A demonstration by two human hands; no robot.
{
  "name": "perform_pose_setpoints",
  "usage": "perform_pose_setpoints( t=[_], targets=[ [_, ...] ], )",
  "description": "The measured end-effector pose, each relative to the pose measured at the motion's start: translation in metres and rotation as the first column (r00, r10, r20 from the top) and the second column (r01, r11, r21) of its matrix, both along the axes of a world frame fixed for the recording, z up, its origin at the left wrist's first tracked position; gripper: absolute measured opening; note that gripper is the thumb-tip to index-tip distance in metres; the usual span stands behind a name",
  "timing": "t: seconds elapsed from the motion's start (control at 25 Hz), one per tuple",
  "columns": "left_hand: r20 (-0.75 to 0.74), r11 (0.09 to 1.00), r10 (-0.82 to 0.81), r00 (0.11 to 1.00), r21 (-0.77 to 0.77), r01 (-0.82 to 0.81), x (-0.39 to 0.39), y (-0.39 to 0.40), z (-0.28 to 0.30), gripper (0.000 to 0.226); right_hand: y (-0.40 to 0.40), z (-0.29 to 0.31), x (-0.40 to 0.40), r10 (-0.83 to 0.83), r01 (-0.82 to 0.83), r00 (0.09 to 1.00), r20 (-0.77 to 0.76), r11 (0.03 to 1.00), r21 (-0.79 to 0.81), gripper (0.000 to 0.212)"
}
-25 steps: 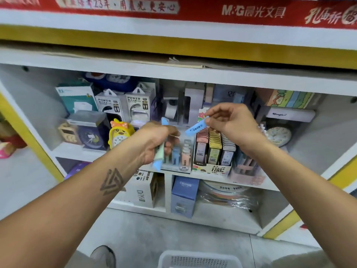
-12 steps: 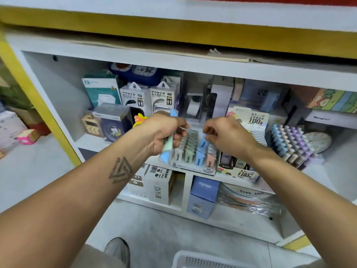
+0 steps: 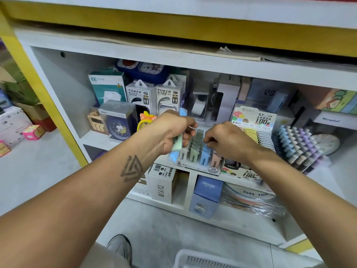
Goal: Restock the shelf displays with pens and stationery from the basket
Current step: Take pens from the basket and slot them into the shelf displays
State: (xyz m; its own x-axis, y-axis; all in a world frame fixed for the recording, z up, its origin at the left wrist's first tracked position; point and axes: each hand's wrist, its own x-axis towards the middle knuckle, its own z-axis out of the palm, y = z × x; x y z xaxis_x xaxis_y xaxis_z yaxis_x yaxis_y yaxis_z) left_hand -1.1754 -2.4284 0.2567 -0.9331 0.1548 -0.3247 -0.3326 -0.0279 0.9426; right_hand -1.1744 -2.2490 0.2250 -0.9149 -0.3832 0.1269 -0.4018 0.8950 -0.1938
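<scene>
Two hands at frame centre: left hand point(image 3: 170, 130) gripped pastel cases point(image 3: 176, 145); right hand point(image 3: 228, 141) fingers curled at display tray point(image 3: 195, 164), contents unseen. Seat each case upright, colour-matched.

A white shelf unit point(image 3: 58, 78) with yellow trim point(image 3: 173, 38) fills the view — even, soft light falls on it. Below lies a pale grey floor point(image 3: 38, 171); cardboard boxes point(image 3: 29, 113) are stacked at far left.
</scene>
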Motion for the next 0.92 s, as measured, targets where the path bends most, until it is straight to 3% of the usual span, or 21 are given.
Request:
perform_pose_setpoints(
  t=[0.12, 0.16, 0.24, 0.32, 0.36, 0.4, 0.56, 0.72, 0.92],
  targets=[
    [0.001, 0.998, 0.007, 1.0, 0.058, -0.007, 0.0, 0.002, 0.0, 0.011, -0.001, -0.002, 0.0, 0.012, -0.015, 1.0, 0.027, 0.99, 0.138, 0.022],
    [0.011, 0.996, -0.008, 1.0, 0.087, 0.007, 0.0, 0.003, 0.0, 0.012, -0.001, -0.001, 0.0, 0.012, -0.015, 0.999, 0.033, 0.996, 0.093, 0.023],
    [0.023, 0.988, -0.091, 0.996, 0.123, 0.088, 0.003, 0.006, 0.001, 0.01, -0.003, 0.007, 0.002, -0.042, 0.068, 0.994, 0.098, 0.956, -0.286, 0.022],
    [0.012, 0.972, -0.206, 0.978, 0.12, 0.203, 0.007, 0.01, 0.002, 0.004, -0.003, 0.019, 0.006, -0.011, 0.185, 0.971, 0.238, 0.662, -0.726, 0.019],
    [0.005, 0.962, -0.254, 0.967, 0.107, 0.252, 0.01, 0.012, 0.002, 0.002, -0.002, 0.025, 0.008, 0.034, 0.217, 0.96, 0.279, 0.539, -0.814, 0.017],
    [0.001, 0.953, -0.29, 0.957, 0.089, 0.289, 0.011, 0.014, 0.001, 0.004, -0.001, 0.029, 0.01, 0.068, 0.216, 0.956, 0.286, 0.495, -0.841, 0.016],
    [0.011, 0.919, -0.392, 0.92, 0.064, 0.39, 0.016, 0.02, 0.001, 0.005, 0.002, 0.034, 0.016, 0.123, 0.159, 0.96, 0.252, 0.5, -0.851, 0.006],
    [0.063, 0.899, -0.437, 0.897, 0.001, 0.438, 0.015, 0.016, 0.001, 0.008, 0.017, 0.038, 0.009, 0.057, 0.278, 0.95, 0.308, 0.297, -0.913, 0.005],
    [0.049, 0.954, -0.297, 0.954, -0.022, 0.298, 0.01, 0.01, -0.001, 0.015, 0.029, 0.037, 0.005, 0.011, 0.236, 0.967, 0.256, 0.352, -0.906, 0.006]
  ],
)
